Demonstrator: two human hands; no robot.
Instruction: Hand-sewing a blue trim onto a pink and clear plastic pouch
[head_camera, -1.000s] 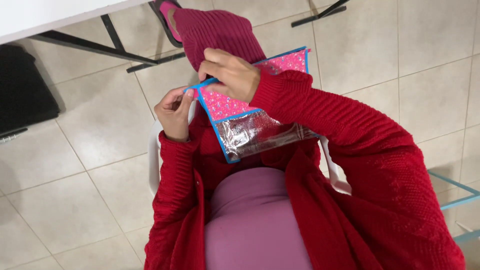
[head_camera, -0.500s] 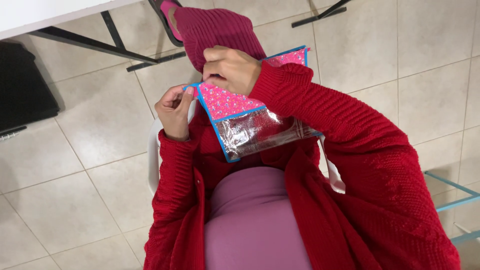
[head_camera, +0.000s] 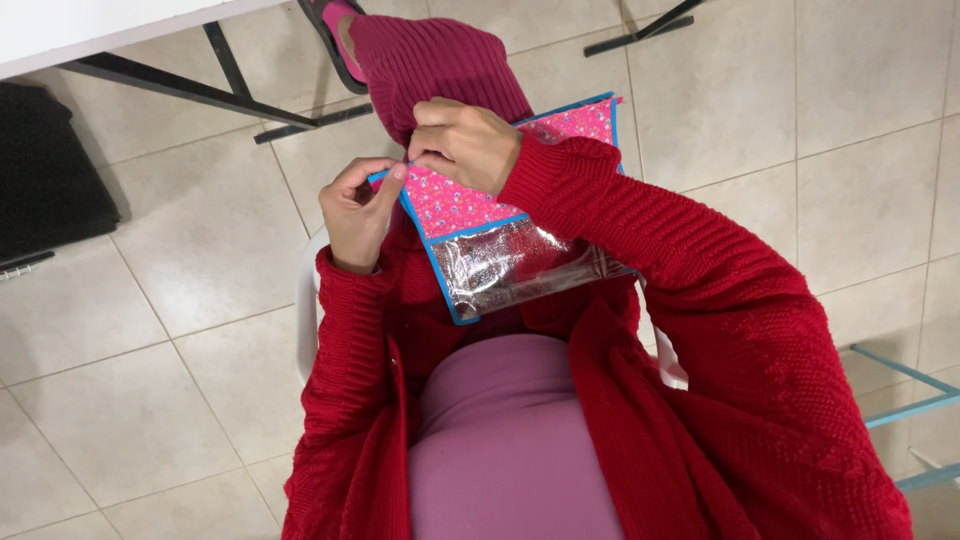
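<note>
Single head view, looking steeply down onto own lap and tiled floor (head_camera: 150, 300), close range.

Beige tiled floor (head_camera: 180, 400) all around; a white table edge (head_camera: 90, 30) far left on black metal legs (head_camera: 200, 90); a black bag (head_camera: 45, 170) left.

The right hand (head_camera: 465, 145) hides the pouch (head_camera: 500, 215) top edge, its fingertip grip too small to tell; the far sandal (head_camera: 330, 40) is cut off.
</note>
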